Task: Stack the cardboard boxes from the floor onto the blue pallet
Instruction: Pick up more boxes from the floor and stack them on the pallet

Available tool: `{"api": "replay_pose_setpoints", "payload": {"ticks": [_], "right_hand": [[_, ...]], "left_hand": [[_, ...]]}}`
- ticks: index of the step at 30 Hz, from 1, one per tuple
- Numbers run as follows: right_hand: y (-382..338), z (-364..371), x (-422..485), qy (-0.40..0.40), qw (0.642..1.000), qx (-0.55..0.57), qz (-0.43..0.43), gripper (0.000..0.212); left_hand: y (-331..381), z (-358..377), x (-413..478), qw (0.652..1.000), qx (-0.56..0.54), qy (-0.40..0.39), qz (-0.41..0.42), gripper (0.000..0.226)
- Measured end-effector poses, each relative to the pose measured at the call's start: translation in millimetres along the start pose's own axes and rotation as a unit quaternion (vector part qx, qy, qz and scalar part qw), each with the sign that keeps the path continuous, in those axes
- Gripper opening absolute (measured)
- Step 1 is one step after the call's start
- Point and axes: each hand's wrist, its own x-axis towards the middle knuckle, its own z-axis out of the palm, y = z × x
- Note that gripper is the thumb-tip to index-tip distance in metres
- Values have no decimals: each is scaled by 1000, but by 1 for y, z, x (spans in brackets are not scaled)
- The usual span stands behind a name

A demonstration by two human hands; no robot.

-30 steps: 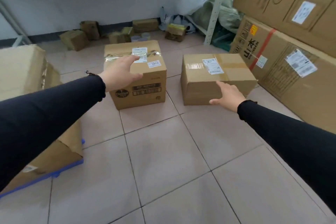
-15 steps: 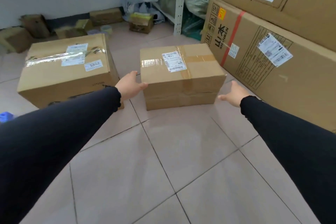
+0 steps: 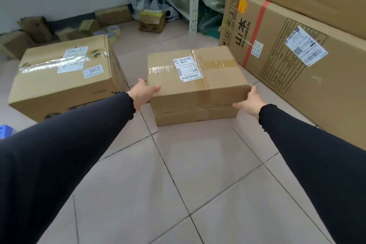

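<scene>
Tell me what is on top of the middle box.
A white shipping label and crossed tape strips lie on the middle box. It is sealed, so its contents are hidden.

The person wears a dark navy, near-black long-sleeved top. The left sleeve (image 3: pixel 69 154) and the right sleeve (image 3: pixel 316 156) are of plain, matte, close-fitting fabric, and each ends at the wrist in a narrow scalloped cuff (image 3: pixel 132 105). The left hand (image 3: pixel 143 93) and the right hand (image 3: pixel 250 101) are bare.
</scene>
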Motion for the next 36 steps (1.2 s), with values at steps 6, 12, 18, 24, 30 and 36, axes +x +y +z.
{"api": "replay_pose_setpoints", "payload": {"ticks": [6, 12, 18, 24, 30, 36], "right_hand": [[29, 6, -8, 12, 998, 63, -16, 136], [-4, 2, -77, 63, 988, 128, -58, 92], [-91, -20, -150, 114, 963, 155, -189, 70], [-214, 8, -222, 101, 943, 129, -289, 68], [-330, 99, -300, 20, 918, 111, -380, 62], [-402, 226, -379, -67, 891, 89, -441, 53]], "left_hand": [[-5, 8, -26, 997, -1, 43, 58, 79], [10, -12, -72, 984, -96, 31, 145, 82], [57, -90, -136, 958, -73, 93, 261, 82], [52, -225, -200, 934, -41, 177, 308, 85], [-15, -380, -273, 917, -18, 284, 279, 83], [-114, -517, -353, 913, -29, 345, 217, 81]]}}
